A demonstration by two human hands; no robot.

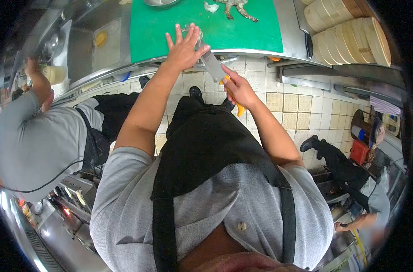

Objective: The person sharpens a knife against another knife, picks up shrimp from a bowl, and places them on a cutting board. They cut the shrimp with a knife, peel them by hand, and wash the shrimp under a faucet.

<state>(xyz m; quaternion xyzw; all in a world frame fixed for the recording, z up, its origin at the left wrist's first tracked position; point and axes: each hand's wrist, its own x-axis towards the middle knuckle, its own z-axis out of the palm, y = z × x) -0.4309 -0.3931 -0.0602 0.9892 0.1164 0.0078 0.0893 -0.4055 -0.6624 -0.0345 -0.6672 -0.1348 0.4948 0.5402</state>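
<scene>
My left hand (183, 49) lies flat, fingers spread, near the front edge of a green cutting board (256, 36). Under and beside its fingers shows a greyish, translucent piece, probably a prawn (199, 43), mostly covered by the hand. My right hand (241, 90) is wrapped round the yellow handle of a knife (212, 66). The blade points up and left, its tip end by the left thumb and that piece. Farther back on the board lie several grey prawns (236, 8) and a small whitish scrap (211, 7).
A metal bowl (161, 2) sits at the board's back edge. Stacked cream tubs (351, 43) and a black-handled knife (309, 45) are at right. One co-worker (52, 140) stands close on my left; another person (347, 167) is behind at right.
</scene>
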